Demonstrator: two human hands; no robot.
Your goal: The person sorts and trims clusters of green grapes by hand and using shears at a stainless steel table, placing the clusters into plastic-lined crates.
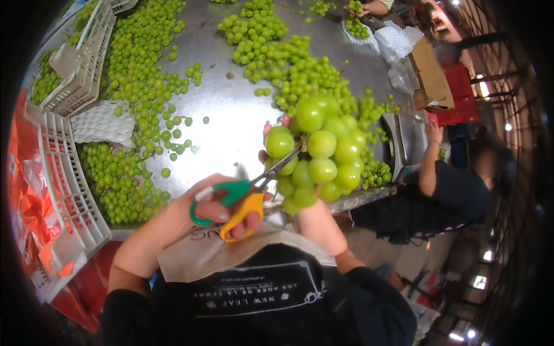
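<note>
My left hand (202,199) grips a pair of scissors with green and yellow handles (234,192), its thumb and fingers through the loops. The blades are a little apart and point up to the right, their tips among the berries near a brown stem. My right hand (313,215) holds up a bunch of large green grapes (321,144) in front of me. The bunch hides most of this hand; a few fingertips show at its left side.
Loose grapes and bunches (138,63) lie on a metal table (213,109). White plastic crates (72,179) line the left side, with white foam netting (104,124) beside them. A scale (410,138) stands at right, near another person (456,184). A cardboard box (430,72) is behind it.
</note>
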